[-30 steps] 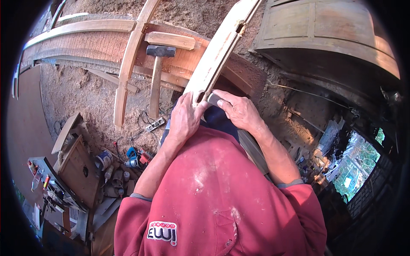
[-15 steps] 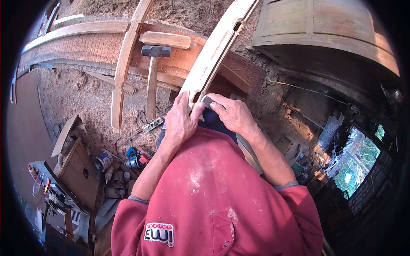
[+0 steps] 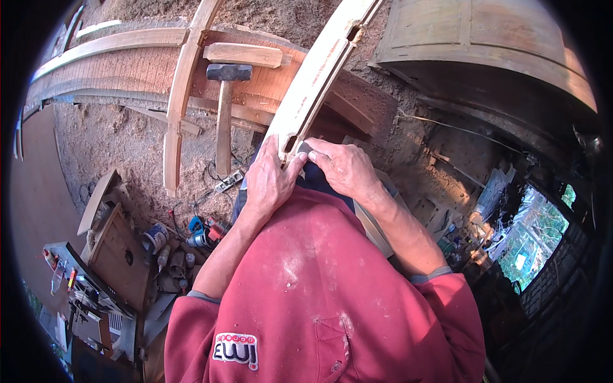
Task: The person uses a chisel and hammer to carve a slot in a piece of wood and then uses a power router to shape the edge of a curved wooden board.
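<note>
A long pale wooden rail [image 3: 318,80] with mortise slots runs from my lap up to the far edge of the view. My left hand [image 3: 268,180] is closed around its near end, thumb beside the nearest slot. Pinched in my right hand [image 3: 346,169] is a small flat grey piece, perhaps folded sandpaper [image 3: 304,148]; it lies against the rail's right edge, close to that slot and my left thumb. My fingers cover part of it.
A sledgehammer [image 3: 228,72] lies on a wide reddish board [image 3: 134,67], beside a short wood block [image 3: 244,55] and a notched post [image 3: 181,96]. A power strip [image 3: 228,181] and power tools [image 3: 203,231] sit on the shavings-covered ground. A wooden cabinet [image 3: 491,29] stands far right.
The grey piece in my right hand has shifted slightly left and down along the rail's edge, and is tilted differently. My left hand keeps its grip. The surroundings appear shifted slightly left.
</note>
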`<control>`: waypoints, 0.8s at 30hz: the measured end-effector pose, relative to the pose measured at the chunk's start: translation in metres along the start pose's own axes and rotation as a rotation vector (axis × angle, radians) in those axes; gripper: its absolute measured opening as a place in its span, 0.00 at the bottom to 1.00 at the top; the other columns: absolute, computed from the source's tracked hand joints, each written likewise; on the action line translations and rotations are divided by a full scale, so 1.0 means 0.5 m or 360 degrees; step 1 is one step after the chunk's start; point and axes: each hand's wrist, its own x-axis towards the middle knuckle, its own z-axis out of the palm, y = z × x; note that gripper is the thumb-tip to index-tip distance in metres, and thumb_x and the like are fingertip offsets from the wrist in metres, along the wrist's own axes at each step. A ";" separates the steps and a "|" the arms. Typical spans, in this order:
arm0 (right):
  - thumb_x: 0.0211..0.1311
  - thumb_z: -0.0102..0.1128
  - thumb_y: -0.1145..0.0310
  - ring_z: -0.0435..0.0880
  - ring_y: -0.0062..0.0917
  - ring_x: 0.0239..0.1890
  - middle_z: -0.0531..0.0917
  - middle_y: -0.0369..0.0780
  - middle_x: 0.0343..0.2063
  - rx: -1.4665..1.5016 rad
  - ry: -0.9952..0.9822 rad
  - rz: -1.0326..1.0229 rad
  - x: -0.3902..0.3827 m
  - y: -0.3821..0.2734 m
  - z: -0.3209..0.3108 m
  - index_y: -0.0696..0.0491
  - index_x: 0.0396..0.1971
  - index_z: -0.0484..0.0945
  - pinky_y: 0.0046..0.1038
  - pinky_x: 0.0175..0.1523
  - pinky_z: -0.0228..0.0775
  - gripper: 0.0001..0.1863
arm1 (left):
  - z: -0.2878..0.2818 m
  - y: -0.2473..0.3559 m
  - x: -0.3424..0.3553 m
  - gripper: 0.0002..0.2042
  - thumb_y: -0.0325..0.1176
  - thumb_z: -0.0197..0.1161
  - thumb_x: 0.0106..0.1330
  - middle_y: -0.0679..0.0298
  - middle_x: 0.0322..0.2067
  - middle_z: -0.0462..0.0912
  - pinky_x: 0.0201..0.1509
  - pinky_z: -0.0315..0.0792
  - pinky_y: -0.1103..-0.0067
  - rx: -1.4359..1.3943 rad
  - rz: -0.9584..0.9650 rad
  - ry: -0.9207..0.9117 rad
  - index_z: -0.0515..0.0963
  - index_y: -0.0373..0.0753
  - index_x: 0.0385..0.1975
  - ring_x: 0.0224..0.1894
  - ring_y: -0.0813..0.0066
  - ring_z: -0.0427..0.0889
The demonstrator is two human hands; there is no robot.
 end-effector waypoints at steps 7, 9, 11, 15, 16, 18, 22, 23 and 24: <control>0.69 0.58 0.62 0.87 0.47 0.44 0.87 0.49 0.43 -0.0039 -0.0082 0.0039 0.001 -0.002 0.005 0.51 0.53 0.83 0.44 0.49 0.80 0.17 | 0.015 -0.013 -0.011 0.27 0.40 0.64 0.69 0.39 0.54 0.80 0.60 0.73 0.60 -0.0052 0.0110 0.0123 0.70 0.29 0.63 0.56 0.41 0.80; 0.69 0.58 0.62 0.87 0.47 0.43 0.87 0.49 0.42 -0.0003 -0.0017 -0.0025 0.004 -0.004 0.012 0.51 0.52 0.83 0.44 0.48 0.80 0.17 | 0.008 -0.012 -0.006 0.26 0.40 0.63 0.70 0.39 0.53 0.80 0.59 0.74 0.60 -0.0062 0.0126 0.0142 0.70 0.29 0.62 0.56 0.41 0.80; 0.69 0.58 0.62 0.87 0.49 0.40 0.87 0.50 0.36 -0.0029 0.0055 -0.0054 0.006 -0.010 0.014 0.51 0.52 0.83 0.46 0.44 0.79 0.17 | 0.001 -0.006 -0.004 0.25 0.39 0.63 0.70 0.39 0.51 0.81 0.57 0.75 0.60 -0.0165 0.0084 0.0060 0.70 0.29 0.61 0.53 0.40 0.81; 0.69 0.58 0.61 0.86 0.50 0.36 0.86 0.51 0.29 -0.0003 -0.0074 -0.0003 0.028 -0.008 -0.001 0.51 0.46 0.84 0.48 0.41 0.77 0.13 | 0.009 -0.013 -0.002 0.30 0.42 0.64 0.69 0.35 0.54 0.78 0.55 0.76 0.59 -0.0085 0.0113 0.0106 0.67 0.23 0.61 0.54 0.38 0.80; 0.70 0.57 0.61 0.85 0.51 0.35 0.85 0.52 0.28 -0.0066 -0.0153 0.0013 0.038 -0.014 -0.008 0.52 0.42 0.83 0.49 0.40 0.76 0.12 | 0.008 -0.007 0.000 0.29 0.42 0.63 0.70 0.35 0.54 0.78 0.56 0.76 0.59 -0.0129 0.0108 0.0075 0.67 0.24 0.61 0.54 0.38 0.80; 0.70 0.57 0.60 0.85 0.52 0.34 0.84 0.52 0.26 -0.0119 -0.0243 0.0024 0.041 -0.020 -0.004 0.52 0.38 0.83 0.50 0.39 0.75 0.11 | 0.019 -0.021 -0.004 0.28 0.42 0.59 0.72 0.36 0.56 0.77 0.60 0.74 0.59 -0.0079 0.0103 0.0117 0.67 0.25 0.62 0.56 0.38 0.79; 0.71 0.56 0.58 0.83 0.53 0.33 0.83 0.51 0.25 -0.0012 -0.0219 0.0013 0.046 -0.006 -0.006 0.52 0.34 0.80 0.49 0.36 0.73 0.13 | 0.011 -0.012 -0.004 0.26 0.43 0.56 0.74 0.37 0.57 0.77 0.63 0.72 0.60 -0.0139 0.0080 0.0066 0.69 0.27 0.62 0.60 0.40 0.77; 0.72 0.56 0.57 0.83 0.53 0.32 0.83 0.51 0.25 0.0032 -0.0230 0.0034 0.046 -0.003 -0.005 0.52 0.34 0.80 0.48 0.36 0.73 0.13 | 0.003 -0.010 0.000 0.26 0.43 0.56 0.74 0.37 0.57 0.77 0.63 0.72 0.60 -0.0145 0.0066 0.0071 0.69 0.27 0.62 0.60 0.40 0.77; 0.72 0.56 0.56 0.83 0.53 0.32 0.82 0.51 0.25 0.0017 -0.0280 0.0060 0.048 -0.007 -0.013 0.52 0.35 0.80 0.47 0.35 0.72 0.14 | -0.004 -0.010 0.003 0.24 0.43 0.55 0.75 0.38 0.57 0.77 0.63 0.72 0.60 -0.0297 0.0022 0.0048 0.72 0.28 0.60 0.59 0.40 0.77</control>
